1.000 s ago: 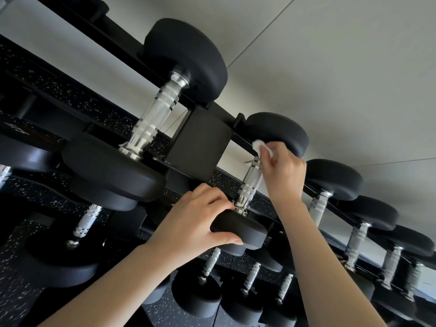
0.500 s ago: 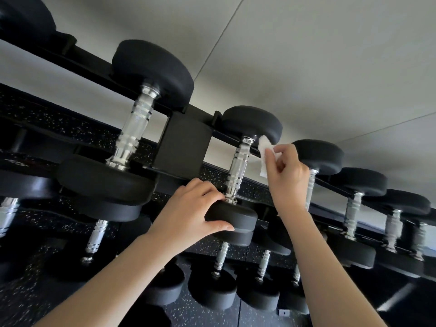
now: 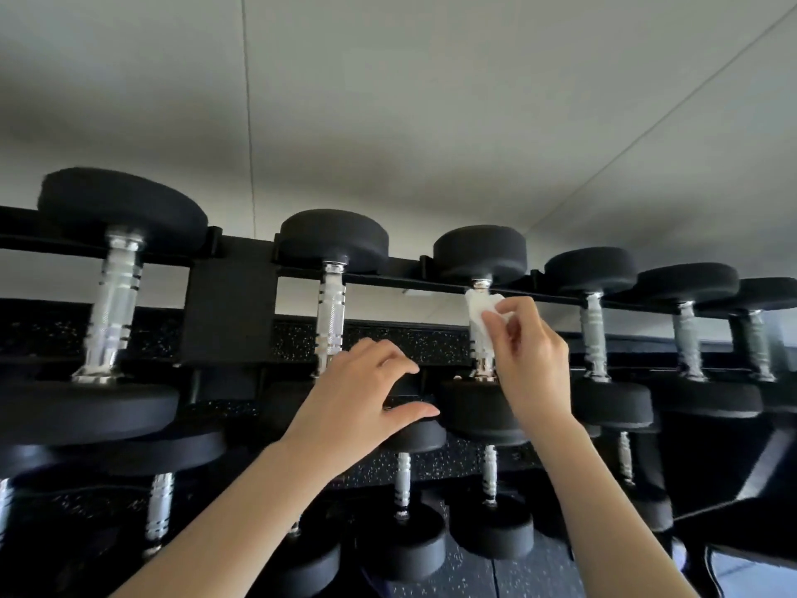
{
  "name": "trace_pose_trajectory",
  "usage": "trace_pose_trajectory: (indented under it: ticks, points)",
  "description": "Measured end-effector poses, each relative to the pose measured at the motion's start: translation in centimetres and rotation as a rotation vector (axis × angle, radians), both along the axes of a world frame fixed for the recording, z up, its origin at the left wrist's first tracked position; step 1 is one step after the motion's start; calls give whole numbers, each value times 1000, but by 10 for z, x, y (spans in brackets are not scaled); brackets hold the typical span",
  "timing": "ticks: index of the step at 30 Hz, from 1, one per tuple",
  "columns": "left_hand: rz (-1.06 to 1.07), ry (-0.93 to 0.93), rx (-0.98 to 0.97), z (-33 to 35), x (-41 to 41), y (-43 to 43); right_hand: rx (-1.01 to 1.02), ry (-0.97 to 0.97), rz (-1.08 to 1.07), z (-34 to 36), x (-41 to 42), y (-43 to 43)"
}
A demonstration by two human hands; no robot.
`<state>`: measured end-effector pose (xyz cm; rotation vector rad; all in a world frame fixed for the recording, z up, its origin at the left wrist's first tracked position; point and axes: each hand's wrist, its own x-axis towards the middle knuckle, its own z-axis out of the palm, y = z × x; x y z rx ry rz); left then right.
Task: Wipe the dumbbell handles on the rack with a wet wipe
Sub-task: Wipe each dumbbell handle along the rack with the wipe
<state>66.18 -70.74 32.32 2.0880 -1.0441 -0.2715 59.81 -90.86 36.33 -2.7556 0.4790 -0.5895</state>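
Moved since the earlier frame: your right hand [image 3: 530,364] and the wet wipe [image 3: 476,306] now sit at the third handle [image 3: 482,366] of the top row, one dumbbell further right than before. Your left hand [image 3: 358,407] has let go of the front head it gripped and has followed rightward.

Right hand: thumb and fingers curled, pinching the wet wipe.

Wet wipe: white, crumpled, draped over the upper part of the third handle, just under its rear head [image 3: 479,252]. Chrome shows below the wipe, above the front head [image 3: 474,407].

Left hand: fingers loosely curved and spread, thumb out, nothing between them. It hangs in front of the gap between the second and third dumbbells; whether it touches a head you cannot tell.

Rack [image 3: 230,312]: black, its top row carrying six dumbbells in view, each with round black heads and a ringed chrome handle.
- First handle [image 3: 113,295]: far left, largest, blurred.
- Second handle [image 3: 330,312]: just left of your left hand's fingers.
- Fourth handle [image 3: 594,334], fifth handle [image 3: 687,338], sixth handle [image 3: 752,343]: running off to the right, apart from both hands.

Lower-row dumbbells [image 3: 403,481]: smaller, under your forearms, partly hidden.

Behind: pale wall [image 3: 431,123] with thin seams; a black speckled surface [image 3: 409,338] shows through the rack.
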Motion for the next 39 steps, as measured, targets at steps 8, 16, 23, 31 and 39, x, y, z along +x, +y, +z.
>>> trace_pose_trajectory:
  ticks: [8, 16, 23, 31, 39]
  points:
    - [34, -7, 90, -7, -45, -91, 45, 72, 157, -27, -22, -94]
    - [190, -138, 200, -17, -79, -125, 95, 70, 376, -50, 17, -119]
    - [242, -178, 199, -29, -95, -126, 70, -58, 297, -70, 47, -115]
    - [253, -165, 151, -33, -91, -124, 244, -226, 147, -88, 47, -109]
    - [256, -181, 123, -37, -90, -124, 385, -213, 99, -81, 49, -101]
